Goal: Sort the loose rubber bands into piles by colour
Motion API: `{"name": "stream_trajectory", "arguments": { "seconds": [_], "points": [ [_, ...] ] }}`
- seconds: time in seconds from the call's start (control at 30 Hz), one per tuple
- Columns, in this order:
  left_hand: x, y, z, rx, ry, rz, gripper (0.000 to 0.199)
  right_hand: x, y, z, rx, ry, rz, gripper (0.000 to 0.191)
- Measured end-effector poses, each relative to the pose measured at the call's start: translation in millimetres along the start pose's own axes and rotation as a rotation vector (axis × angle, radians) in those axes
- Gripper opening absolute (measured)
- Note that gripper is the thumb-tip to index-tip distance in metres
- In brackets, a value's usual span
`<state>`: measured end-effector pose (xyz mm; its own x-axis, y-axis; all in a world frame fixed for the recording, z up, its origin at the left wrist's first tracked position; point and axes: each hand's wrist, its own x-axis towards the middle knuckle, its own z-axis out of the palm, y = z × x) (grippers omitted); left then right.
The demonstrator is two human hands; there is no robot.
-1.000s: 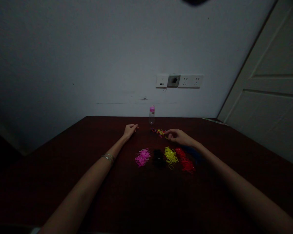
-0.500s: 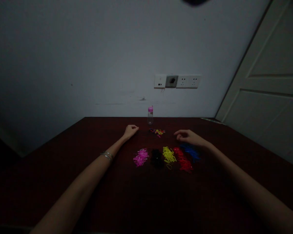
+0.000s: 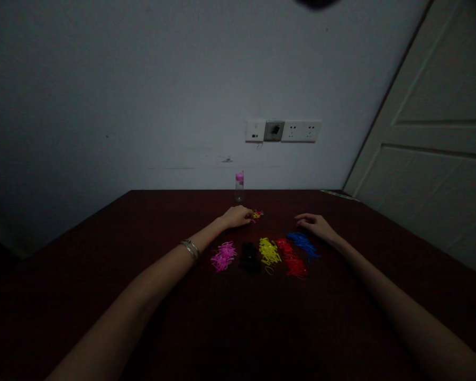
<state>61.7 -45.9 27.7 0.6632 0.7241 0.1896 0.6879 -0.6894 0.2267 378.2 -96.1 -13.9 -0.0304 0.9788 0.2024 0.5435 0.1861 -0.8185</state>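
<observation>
My left hand (image 3: 240,216) reaches over the dark table to a small mixed-colour heap of rubber bands (image 3: 257,214). Its fingers are closed at the heap's left side and cover part of it; what they pinch is too small to make out. My right hand (image 3: 315,225) rests just beyond the blue rubber bands (image 3: 303,245), fingers loosely stretched out and nothing seen in them. Sorted piles lie nearer me in a row: pink rubber bands (image 3: 223,256), black rubber bands (image 3: 249,257), yellow rubber bands (image 3: 269,251) and red rubber bands (image 3: 292,259).
A clear bottle with a pink top (image 3: 239,187) stands upright behind the mixed heap, near the wall. Wall sockets (image 3: 283,130) are above the dark red table (image 3: 238,323). A pale panelled door (image 3: 432,159) is at the right.
My left hand has moved right, from beside the mixed heap onto its left side. My right hand has shifted slightly right, uncovering more of the blue pile. The view has turned a little.
</observation>
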Motion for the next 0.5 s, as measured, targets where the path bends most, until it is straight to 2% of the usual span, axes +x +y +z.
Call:
{"name": "stream_trajectory", "arguments": {
  "seconds": [0.13,0.3,0.4,0.5],
  "points": [
    [6.9,8.1,2.9,0.104,-0.012,0.029,0.018,0.8,3.8,1.8,-0.013,0.013,-0.015,0.029],
    [12.2,12.0,3.4,0.121,-0.003,0.012,0.012,0.3,4.6,2.4,-0.035,0.025,-0.025,0.028],
    [9.6,12.7,-3.7,0.093,0.003,0.022,0.012,-0.4,2.9,2.8,-0.045,0.031,-0.023,0.027],
    [-0.3,11.6,-18.8,-0.03,0.004,0.023,0.006,-0.3,3.0,3.2,-0.056,0.031,-0.027,0.027]
  ]
}}
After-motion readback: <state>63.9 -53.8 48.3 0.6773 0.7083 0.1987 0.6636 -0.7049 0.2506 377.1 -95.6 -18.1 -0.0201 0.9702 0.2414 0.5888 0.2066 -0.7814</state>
